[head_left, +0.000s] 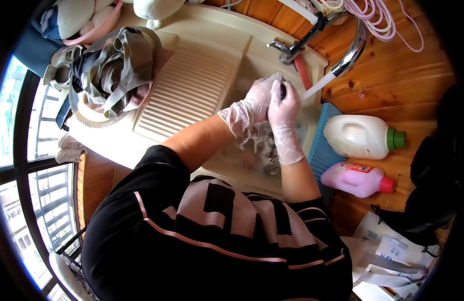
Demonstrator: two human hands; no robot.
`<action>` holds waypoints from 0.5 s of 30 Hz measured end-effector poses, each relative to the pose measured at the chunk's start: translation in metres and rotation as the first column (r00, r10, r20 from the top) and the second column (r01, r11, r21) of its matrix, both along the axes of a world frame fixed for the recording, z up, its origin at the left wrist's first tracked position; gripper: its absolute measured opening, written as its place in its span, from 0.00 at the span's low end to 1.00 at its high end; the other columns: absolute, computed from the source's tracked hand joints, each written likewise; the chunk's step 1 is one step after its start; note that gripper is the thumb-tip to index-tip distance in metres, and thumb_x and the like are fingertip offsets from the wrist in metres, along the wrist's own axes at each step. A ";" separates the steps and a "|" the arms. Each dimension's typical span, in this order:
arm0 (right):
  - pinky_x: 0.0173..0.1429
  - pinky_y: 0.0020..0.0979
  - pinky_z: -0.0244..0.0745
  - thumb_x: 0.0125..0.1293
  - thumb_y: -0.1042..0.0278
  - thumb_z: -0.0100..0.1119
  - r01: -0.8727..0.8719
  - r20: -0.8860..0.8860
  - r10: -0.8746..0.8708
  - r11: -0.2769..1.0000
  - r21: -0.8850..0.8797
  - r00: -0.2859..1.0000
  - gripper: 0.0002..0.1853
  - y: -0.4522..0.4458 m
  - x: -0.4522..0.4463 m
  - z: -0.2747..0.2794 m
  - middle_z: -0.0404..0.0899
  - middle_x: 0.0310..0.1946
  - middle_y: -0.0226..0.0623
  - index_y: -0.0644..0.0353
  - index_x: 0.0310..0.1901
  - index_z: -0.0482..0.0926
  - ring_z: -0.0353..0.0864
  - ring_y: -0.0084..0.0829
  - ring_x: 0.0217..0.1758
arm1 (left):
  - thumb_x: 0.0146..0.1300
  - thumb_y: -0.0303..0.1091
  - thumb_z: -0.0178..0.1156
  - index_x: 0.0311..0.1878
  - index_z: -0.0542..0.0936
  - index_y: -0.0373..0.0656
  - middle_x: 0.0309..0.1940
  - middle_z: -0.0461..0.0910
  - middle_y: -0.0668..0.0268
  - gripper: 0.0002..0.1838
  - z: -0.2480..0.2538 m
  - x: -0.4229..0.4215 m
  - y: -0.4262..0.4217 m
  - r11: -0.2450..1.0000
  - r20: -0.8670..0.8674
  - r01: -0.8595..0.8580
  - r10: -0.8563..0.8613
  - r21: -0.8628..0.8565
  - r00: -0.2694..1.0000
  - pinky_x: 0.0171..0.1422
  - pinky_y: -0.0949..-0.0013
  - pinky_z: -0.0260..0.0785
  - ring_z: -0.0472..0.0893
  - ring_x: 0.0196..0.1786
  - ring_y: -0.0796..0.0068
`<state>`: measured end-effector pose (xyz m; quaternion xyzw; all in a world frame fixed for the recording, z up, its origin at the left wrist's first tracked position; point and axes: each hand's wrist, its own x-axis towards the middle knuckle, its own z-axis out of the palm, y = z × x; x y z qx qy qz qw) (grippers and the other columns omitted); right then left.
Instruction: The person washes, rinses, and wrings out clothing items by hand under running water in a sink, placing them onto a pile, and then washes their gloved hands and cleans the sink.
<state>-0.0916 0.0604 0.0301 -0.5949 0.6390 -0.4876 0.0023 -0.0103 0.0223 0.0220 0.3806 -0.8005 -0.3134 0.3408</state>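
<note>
My left hand and my right hand, both in thin whitish see-through gloves, are closed close together over the sink basin. Between thumb and fingers of the right hand shows a small dark rounded object; its kind is not clear. The left hand's fingers curl against the right hand, and what they grip is hidden. Below the wrists, a tangle of whitish-grey strips, like laces or cloth, lies in the wet basin. A chrome faucet pours a stream of water to the right of my hands.
Left of the basin is a ribbed washboard, with a heaped basin of grey straps and cloth beyond. A blue ridged board, a white detergent bottle and a pink bottle stand right. A pink hose hangs above.
</note>
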 end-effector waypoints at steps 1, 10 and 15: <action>0.37 0.43 0.71 0.63 0.59 0.55 0.041 -0.013 -0.041 0.996 0.075 0.999 0.14 -0.003 0.000 0.001 0.78 0.28 0.48 0.65 0.33 0.77 0.77 0.50 0.32 | 0.61 0.37 0.54 0.38 0.71 0.42 0.31 0.74 0.64 0.09 -0.001 -0.001 0.001 0.962 -0.137 -0.014 0.053 0.273 0.989 0.41 0.66 0.68 0.76 0.37 0.67; 0.53 0.35 0.71 0.64 0.49 0.51 -0.077 0.234 -0.115 0.732 0.677 0.966 0.28 -0.009 -0.043 -0.008 0.80 0.43 0.50 0.71 0.51 0.73 0.79 0.39 0.46 | 0.61 0.49 0.58 0.41 0.78 0.34 0.28 0.79 0.65 0.22 -0.012 0.022 0.008 0.460 -0.242 0.076 0.312 0.884 0.919 0.27 0.73 0.69 0.76 0.24 0.79; 0.45 0.21 0.68 0.58 0.68 0.64 -0.411 0.397 0.157 0.570 0.711 0.904 0.18 0.001 -0.086 0.004 0.77 0.36 0.29 0.64 0.49 0.76 0.72 0.18 0.39 | 0.56 0.44 0.61 0.45 0.78 0.37 0.30 0.80 0.59 0.20 -0.022 0.064 -0.011 0.738 0.101 -0.119 0.069 0.664 0.992 0.41 0.66 0.72 0.80 0.33 0.67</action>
